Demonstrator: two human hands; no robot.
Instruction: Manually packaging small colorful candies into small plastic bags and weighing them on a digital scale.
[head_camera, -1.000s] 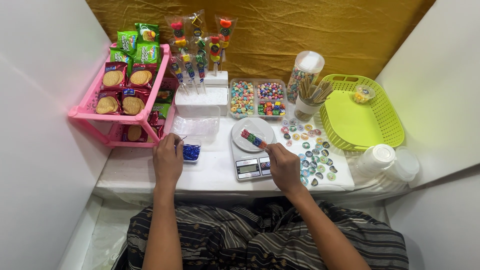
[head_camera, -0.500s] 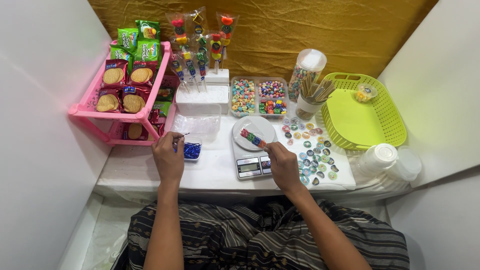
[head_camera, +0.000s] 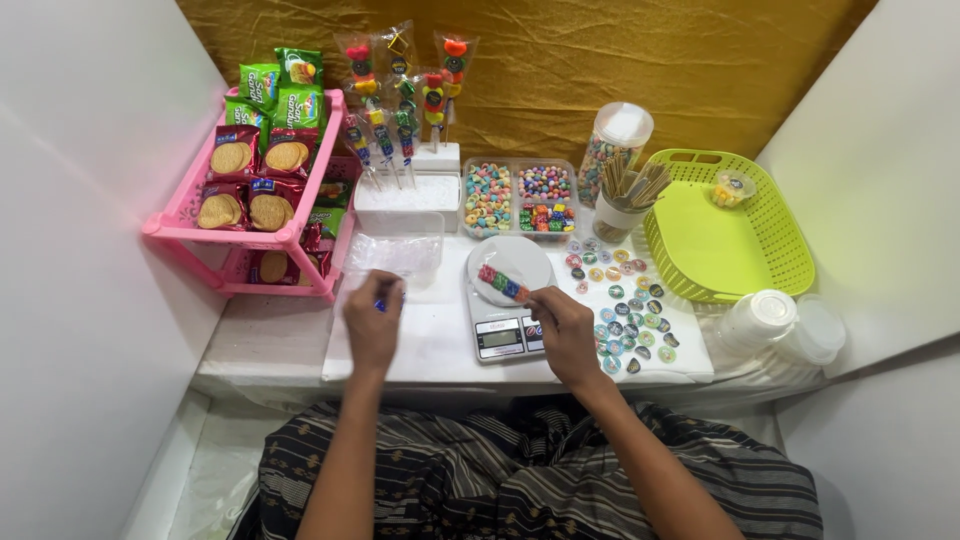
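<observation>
Head view, left hand (head_camera: 373, 325): fingers curled shut around a small blue thing (head_camera: 380, 305), mostly hidden, resting on the white table (head_camera: 430, 345) at 7 o'clock from the kitchen scale (head_camera: 508, 310)
Head view, right hand (head_camera: 562, 332): at 4 o'clock from the scale's pan, thumb and forefinger pinched on the near end of the candy skewer (head_camera: 503, 284), seemingly to steady it on the pan
Candy skewer: lies slantwise across the round white pan, coloured pieces in a row, placed as if for weighing
Clear plastic bags (head_camera: 395, 256): flat stack at 12 o'clock from the left hand, close for easy reach
Candy tray (head_camera: 518, 196): divided box of coloured sweets at 12 o'clock from the scale
Stick cup (head_camera: 622, 205): bare wooden skewers upright, at 1 o'clock
Round stickers (head_camera: 622, 310): spread at 3 o'clock
Green basket (head_camera: 775, 235): far right, nearly bare
Pink rack (head_camera: 255, 235): biscuit packets, at 10 o'clock
</observation>
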